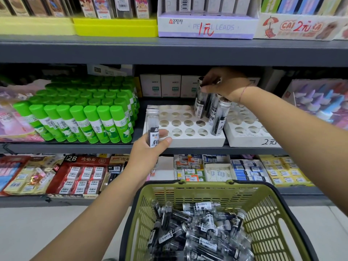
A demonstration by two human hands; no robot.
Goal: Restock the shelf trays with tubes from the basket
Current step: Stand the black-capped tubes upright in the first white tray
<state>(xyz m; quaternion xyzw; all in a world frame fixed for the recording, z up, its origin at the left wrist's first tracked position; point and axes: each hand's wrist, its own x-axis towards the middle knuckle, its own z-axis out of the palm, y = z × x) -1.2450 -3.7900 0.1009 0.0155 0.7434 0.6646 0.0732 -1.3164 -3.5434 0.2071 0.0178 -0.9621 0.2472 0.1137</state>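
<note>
A clear, silver-capped, black-labelled tube (153,119) is gripped in the left hand (145,157); a second tube (200,99) is pinched at its cap by the right hand (224,81).

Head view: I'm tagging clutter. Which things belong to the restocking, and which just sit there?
Job: basket, loose tubes, held tube, left hand, right hand, pinched tube, holed tray.
Just there: glue sticks, pencil-lead box, eraser packs.

A stationery shop — priced shelves (169,51) of glue sticks (75,117), erasers (79,178).
</note>
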